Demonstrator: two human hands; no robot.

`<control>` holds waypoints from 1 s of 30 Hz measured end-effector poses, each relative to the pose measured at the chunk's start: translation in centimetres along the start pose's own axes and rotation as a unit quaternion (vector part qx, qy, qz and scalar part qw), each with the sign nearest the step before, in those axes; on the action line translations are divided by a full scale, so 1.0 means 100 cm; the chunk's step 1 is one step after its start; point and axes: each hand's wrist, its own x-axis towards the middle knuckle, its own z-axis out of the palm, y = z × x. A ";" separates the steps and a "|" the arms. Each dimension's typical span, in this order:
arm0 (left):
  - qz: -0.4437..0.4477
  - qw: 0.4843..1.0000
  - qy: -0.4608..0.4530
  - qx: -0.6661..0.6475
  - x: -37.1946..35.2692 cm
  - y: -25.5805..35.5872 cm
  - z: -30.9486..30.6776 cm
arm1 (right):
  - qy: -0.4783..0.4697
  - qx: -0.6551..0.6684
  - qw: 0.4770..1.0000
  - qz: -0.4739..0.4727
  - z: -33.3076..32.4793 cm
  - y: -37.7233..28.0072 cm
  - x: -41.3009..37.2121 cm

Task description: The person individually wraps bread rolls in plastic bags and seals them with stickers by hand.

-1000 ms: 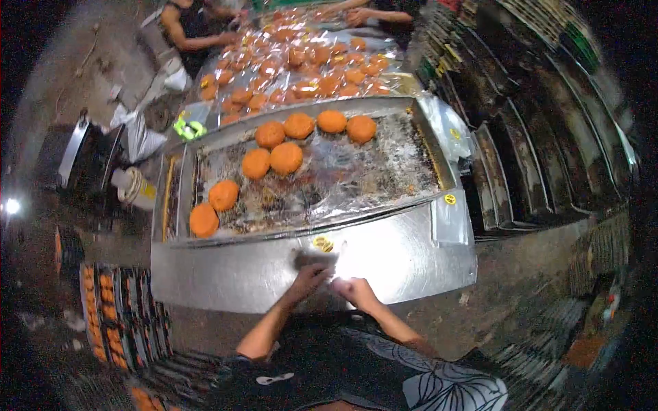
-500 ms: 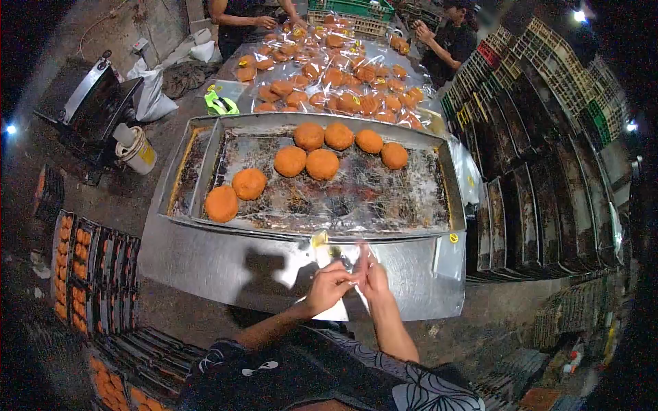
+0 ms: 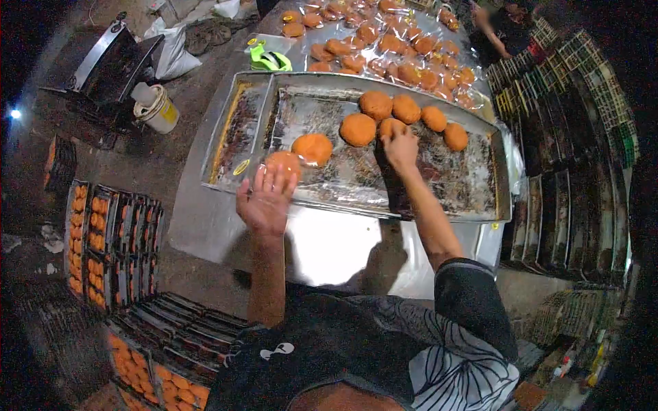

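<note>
Several round orange-brown buns (image 3: pixel 358 130) lie in a worn metal tray (image 3: pixel 322 198) on the table. My right hand (image 3: pixel 400 149) reaches over the tray, its fingers closed around a bun (image 3: pixel 390 127) in the middle of the group. My left hand (image 3: pixel 266 209) is at the tray's front left edge, fingers stretched out against the nearest bun (image 3: pixel 283 163). Clear plastic film, apparently a bag with a yellow sticker (image 3: pixel 240 166), lies about its fingers; how it sits on them is hard to make out. Another bun (image 3: pixel 312 149) rests just beyond.
Behind the tray are many bagged buns (image 3: pixel 391 44) and a bright green tape dispenser (image 3: pixel 269 59). A white bucket (image 3: pixel 157 109) stands at left. Racks of bun trays (image 3: pixel 113 246) are at lower left, stacked dark trays (image 3: pixel 569 212) at right. A person (image 3: pixel 504 31) is at the far right.
My hands were together in front of the tray, fingers pinched; now they are apart over it. The right has taken hold of a bun, the left is beside another. The view has shifted.
</note>
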 end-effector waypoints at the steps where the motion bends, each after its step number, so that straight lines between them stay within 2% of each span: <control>1: 0.010 0.999 -0.034 -0.018 0.003 0.009 0.003 | -0.001 0.004 1.000 0.002 -0.016 -0.012 -0.008; 2: 0.019 0.997 -0.067 -0.040 0.003 0.014 0.003 | -0.020 0.234 0.972 -0.007 -0.049 -0.029 -0.029; 3: 0.047 0.996 -0.060 -0.039 0.003 0.017 0.006 | -0.032 0.452 0.892 -0.016 -0.068 -0.041 -0.051; 4: 0.043 0.996 -0.068 -0.040 0.006 0.012 0.012 | 0.217 0.295 0.924 -0.107 -0.048 -0.051 -0.080; 5: 0.085 0.995 -0.047 -0.016 0.006 0.003 0.016 | 0.299 0.226 0.906 -0.197 -0.074 -0.078 -0.113; 6: 0.123 0.992 -0.025 0.010 0.003 -0.008 0.021 | 0.286 0.213 0.883 -0.307 -0.089 -0.093 -0.134; 8: 0.094 0.994 -0.057 0.025 -0.007 -0.042 0.029 | 0.253 0.190 0.861 -0.398 -0.110 -0.107 -0.155; 9: 0.123 0.975 -0.155 0.104 -0.012 -0.058 0.031 | 0.263 0.180 0.866 -0.385 -0.112 -0.103 -0.159; 10: 0.151 0.939 -0.252 0.178 -0.018 -0.070 0.031 | 0.262 0.227 0.872 -0.347 -0.112 -0.097 -0.163; 11: 0.136 0.939 -0.261 0.180 -0.024 -0.080 0.028 | 0.263 0.274 0.872 -0.310 -0.114 -0.088 -0.166; 13: -0.084 0.921 -0.329 0.191 -0.030 -0.096 0.025 | 0.294 0.263 0.876 -0.277 -0.118 -0.070 -0.191; 16: -0.106 0.932 -0.285 0.196 -0.061 -0.143 0.026 | 0.320 0.259 0.886 -0.214 -0.130 -0.061 -0.194; 17: -0.114 0.932 -0.276 0.204 -0.069 -0.151 0.026 | 0.298 0.291 0.890 -0.187 -0.133 -0.056 -0.196; 18: -0.197 0.938 -0.264 0.107 -0.073 -0.152 0.027 | 0.276 0.326 0.890 -0.161 -0.134 -0.053 -0.197; 19: -0.282 0.924 -0.247 0.077 -0.065 -0.152 0.011 | 0.273 0.445 0.846 -0.111 -0.102 -0.037 -0.211; 20: -0.364 0.904 -0.220 0.049 -0.057 -0.152 -0.005 | 0.355 0.355 0.862 -0.073 -0.108 -0.024 -0.219; 21: -0.291 0.890 -0.149 0.317 -0.070 -0.161 -0.013 | 0.254 0.374 0.892 -0.016 -0.106 -0.005 -0.222; 22: -0.202 0.874 -0.163 0.411 -0.089 -0.180 -0.012 | 0.181 0.360 0.915 -0.032 -0.106 0.017 -0.211; 23: -0.277 0.823 -0.200 0.454 -0.085 -0.182 -0.041 | 0.023 0.463 0.885 0.040 -0.116 0.036 -0.197; 24: -0.174 0.794 -0.304 0.497 -0.072 -0.198 -0.099 | 0.145 0.468 0.871 -0.018 -0.107 0.060 -0.173; 25: -0.160 0.672 -0.352 0.631 -0.075 -0.206 -0.102 | 0.154 0.435 0.887 -0.010 -0.128 0.070 -0.148; 26: -0.117 0.620 -0.415 0.656 -0.074 -0.223 -0.135 | 0.217 0.408 0.886 0.013 -0.157 0.061 -0.127; 27: 0.000 0.522 -0.448 0.726 -0.078 -0.233 -0.136 | 0.230 0.336 0.913 -0.017 -0.189 0.053 -0.113; 28: 0.117 0.412 -0.467 0.774 -0.083 -0.243 -0.137 | 0.254 0.377 0.887 -0.085 -0.186 0.051 -0.093; 29: 0.119 0.415 -0.466 0.773 -0.077 -0.250 -0.153 | 0.278 0.415 0.852 -0.155 -0.179 0.052 -0.079; 30: 0.140 0.356 -0.542 0.748 -0.060 -0.252 -0.182 | 0.244 0.388 0.871 -0.177 -0.169 0.058 -0.092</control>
